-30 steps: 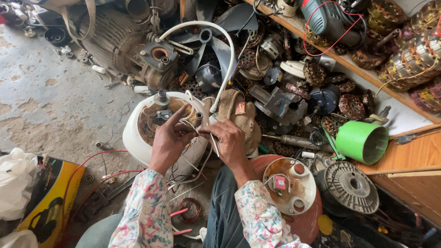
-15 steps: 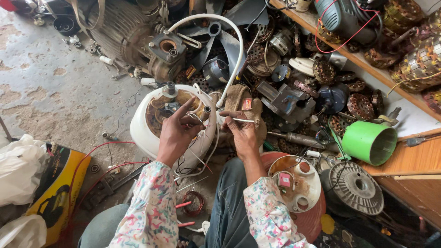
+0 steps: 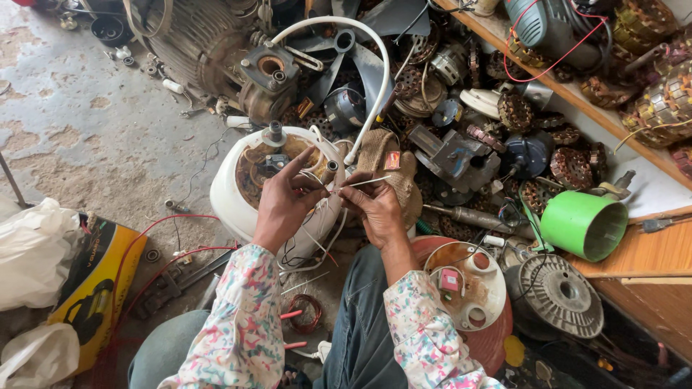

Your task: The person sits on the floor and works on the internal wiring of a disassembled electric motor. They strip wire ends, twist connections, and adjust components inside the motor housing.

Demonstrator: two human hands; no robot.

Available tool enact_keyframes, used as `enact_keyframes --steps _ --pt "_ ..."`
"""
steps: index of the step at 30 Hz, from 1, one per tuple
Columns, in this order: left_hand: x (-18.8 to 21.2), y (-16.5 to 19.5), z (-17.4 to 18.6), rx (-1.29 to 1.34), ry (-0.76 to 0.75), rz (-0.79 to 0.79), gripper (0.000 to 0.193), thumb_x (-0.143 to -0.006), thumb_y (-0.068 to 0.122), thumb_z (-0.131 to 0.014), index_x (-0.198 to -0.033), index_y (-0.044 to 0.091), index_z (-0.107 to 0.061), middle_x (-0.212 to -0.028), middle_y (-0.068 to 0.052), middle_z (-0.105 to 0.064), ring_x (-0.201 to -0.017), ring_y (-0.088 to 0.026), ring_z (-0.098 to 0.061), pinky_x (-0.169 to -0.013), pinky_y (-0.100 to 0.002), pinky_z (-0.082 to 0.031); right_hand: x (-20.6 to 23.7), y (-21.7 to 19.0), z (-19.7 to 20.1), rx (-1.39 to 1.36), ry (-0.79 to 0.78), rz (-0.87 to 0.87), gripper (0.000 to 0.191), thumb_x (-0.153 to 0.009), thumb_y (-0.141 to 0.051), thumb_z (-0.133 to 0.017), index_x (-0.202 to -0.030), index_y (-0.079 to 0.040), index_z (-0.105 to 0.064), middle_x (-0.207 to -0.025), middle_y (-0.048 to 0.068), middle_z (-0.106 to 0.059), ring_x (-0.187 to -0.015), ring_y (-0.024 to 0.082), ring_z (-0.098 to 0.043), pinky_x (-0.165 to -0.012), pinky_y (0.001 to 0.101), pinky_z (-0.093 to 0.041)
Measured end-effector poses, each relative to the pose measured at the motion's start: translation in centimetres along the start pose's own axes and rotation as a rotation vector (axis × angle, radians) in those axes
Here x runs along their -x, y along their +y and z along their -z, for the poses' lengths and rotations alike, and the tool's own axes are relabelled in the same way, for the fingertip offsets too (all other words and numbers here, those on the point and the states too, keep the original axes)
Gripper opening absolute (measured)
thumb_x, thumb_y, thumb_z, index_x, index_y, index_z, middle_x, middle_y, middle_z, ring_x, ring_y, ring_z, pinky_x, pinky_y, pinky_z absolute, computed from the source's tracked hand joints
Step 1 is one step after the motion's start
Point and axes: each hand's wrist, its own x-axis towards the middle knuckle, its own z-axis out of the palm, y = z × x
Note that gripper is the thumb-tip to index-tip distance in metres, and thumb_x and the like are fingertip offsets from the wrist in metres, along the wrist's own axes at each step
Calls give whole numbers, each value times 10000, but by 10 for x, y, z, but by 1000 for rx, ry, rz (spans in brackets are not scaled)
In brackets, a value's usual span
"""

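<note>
My left hand (image 3: 282,204) and my right hand (image 3: 376,209) meet in front of a white round motor housing (image 3: 232,198) with copper windings inside. Between the fingertips of both hands runs a thin white sleeve or wire (image 3: 360,182), pinched at each end. Thin wires lead from the motor's open top to my fingers. A brown knitted cloth (image 3: 382,155) lies just behind my right hand. My sleeves are floral and my knees in blue jeans sit below.
A green plastic cylinder (image 3: 584,225) lies at right on a wooden shelf edge (image 3: 634,259). Heaps of motor parts and stators fill the back. A large grey motor (image 3: 205,39), a white curved tube (image 3: 360,43), a yellow box (image 3: 86,288) and plastic bags (image 3: 32,252) surround me.
The view has shifted a little, so the motor and hands sit higher and more central. My hands stay at the motor's wires, the right still pinching the thin white sleeve.
</note>
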Motion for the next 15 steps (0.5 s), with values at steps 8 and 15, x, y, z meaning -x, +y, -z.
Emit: enact_keyframes --steps 8,15 --pt "0 1 0 1 0 -5 840 -765 58 -805 -1535 153 -484 -856 -48 -797 -740 -93 -674 -747 -290 -542 -2 5 0 27 10 -2 171 -908 -47 -772 -1066 -71 -711 -933 42 -761 -822 113 -723 -766 265 -612" --pt "0 -1 0 4 6 -12 837 -766 60 -806 -1534 146 -484 -833 -37 -794 -714 -84 -659 -734 -282 -538 -3 7 4 16 20 20 180 -898 -58 -789 -1064 -63 -718 -934 51 -762 -832 124 -728 -772 274 -611"
